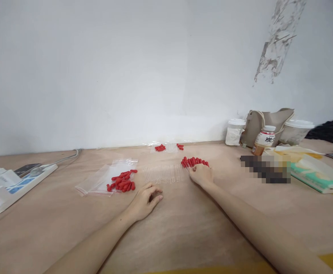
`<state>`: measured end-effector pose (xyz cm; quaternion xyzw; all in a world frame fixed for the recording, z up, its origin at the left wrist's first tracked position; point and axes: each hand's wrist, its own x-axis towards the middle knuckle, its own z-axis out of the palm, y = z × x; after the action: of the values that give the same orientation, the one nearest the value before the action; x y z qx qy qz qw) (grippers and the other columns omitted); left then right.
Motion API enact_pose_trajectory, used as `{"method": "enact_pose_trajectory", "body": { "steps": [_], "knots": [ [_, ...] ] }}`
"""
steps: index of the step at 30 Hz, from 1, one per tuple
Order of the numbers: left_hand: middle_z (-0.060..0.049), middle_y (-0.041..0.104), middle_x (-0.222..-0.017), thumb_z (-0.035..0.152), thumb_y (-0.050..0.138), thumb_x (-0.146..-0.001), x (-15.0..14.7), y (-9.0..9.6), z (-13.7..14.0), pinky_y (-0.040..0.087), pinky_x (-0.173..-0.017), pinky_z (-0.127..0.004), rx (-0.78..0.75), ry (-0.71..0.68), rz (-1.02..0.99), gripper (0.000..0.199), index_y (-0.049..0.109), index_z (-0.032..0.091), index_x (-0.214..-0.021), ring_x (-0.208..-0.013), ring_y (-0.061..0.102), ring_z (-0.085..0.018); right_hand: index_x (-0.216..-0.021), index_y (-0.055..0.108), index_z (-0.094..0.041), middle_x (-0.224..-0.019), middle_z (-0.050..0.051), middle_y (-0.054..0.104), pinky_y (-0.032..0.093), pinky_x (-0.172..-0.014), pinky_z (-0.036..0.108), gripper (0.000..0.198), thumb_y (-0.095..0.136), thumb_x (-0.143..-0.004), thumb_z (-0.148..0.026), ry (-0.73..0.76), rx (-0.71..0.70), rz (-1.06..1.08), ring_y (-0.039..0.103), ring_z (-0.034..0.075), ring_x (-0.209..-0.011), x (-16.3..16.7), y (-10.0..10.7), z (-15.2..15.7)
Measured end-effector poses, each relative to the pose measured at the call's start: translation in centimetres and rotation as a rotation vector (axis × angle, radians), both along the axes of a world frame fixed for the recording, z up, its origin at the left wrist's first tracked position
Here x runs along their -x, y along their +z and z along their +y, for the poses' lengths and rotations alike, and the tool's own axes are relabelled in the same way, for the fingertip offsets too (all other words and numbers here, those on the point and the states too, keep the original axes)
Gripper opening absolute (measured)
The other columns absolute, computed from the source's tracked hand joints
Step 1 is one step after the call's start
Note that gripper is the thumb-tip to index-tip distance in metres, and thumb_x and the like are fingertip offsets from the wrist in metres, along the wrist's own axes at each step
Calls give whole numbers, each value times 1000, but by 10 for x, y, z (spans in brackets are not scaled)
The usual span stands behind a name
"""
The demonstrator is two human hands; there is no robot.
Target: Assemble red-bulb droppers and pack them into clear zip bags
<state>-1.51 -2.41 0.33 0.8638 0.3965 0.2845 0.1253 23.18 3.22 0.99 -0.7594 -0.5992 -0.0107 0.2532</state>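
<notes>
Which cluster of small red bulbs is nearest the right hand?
The red row at the right hand; the loose red pile and two clusters by the wall lie farther.

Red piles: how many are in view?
4: left pile near the left hand; right pile at the right hand; two small piles by the wall. Others may be hidden.

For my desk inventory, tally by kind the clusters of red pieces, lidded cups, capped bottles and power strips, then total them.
Clusters of red pieces: 4
Lidded cups: 2
Capped bottle: 1
Power strip: 1
Total: 8
</notes>
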Motion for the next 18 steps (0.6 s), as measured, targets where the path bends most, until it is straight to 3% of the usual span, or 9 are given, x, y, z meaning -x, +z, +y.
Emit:
{"method": "enact_pose_trajectory", "body": {
  "steps": [6,10,14,18],
  "knots": [
    [-3,54,-85,27,48,-82,0,1,0,42,-65,-27,7,-2,6,16,58,19,-92,-71,52,-14,-67,65,-19,-73,9,65,30,-76,38,38,40,-78,-46,9,61,-8,58,24,-76,0,-4,-1],
    [-4,54,-85,27,48,-82,0,0,0,42,-65,-27,-3,0,6,17,58,19,-93,-69,52,-14,-64,63,-18,-68,8,64,28,-77,38,42,38,-78,-49,23,-15,-59,58,23,-71,-3,0,-5],
    [-3,54,-84,27,49,-81,0,-2,2,42,-64,-26,-2,1,6,17,59,19,-92,-69,52,-14,-69,63,-21,-72,4,65,25,-79,37,30,42,-77,-41,130,-111,-79,57,19,-72,5,5,-7],
    [-3,53,-83,27,49,-81,0,-2,1,42,-65,-26,-3,2,9,16,58,19,-92,-69,52,-14,-72,64,-17,-74,9,64,23,-79,39,23,43,-75,-27,163,40,-201,57,21,-75,22,11,-2]
  ]
}}
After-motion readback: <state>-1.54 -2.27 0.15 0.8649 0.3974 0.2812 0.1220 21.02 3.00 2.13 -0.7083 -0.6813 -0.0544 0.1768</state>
